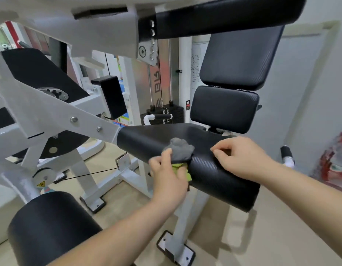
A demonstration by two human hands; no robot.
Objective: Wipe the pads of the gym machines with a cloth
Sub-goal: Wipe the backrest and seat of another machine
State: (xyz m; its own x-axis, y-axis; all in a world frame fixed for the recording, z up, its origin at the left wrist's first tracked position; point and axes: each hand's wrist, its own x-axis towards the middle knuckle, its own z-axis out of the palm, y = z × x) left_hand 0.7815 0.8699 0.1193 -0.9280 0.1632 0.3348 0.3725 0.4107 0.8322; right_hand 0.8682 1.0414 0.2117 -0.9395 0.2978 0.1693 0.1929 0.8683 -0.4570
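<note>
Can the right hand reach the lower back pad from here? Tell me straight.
Probably yes. The right hand rests on the seat pad, and the lower back pad stands just beyond it, with nothing between them.

Seat pad (214, 169): black textured vinyl, slight sheen. Frame (51, 112): glossy white-painted metal.

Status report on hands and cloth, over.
Left hand grips grey-green cloth on seat pad. Right hand rests on same pad. Nothing blocking the wipe.

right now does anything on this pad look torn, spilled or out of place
Nothing stands out: the pad shows no tear or spill. The left hand holds the cloth on it; the right hand rests on it.
</note>
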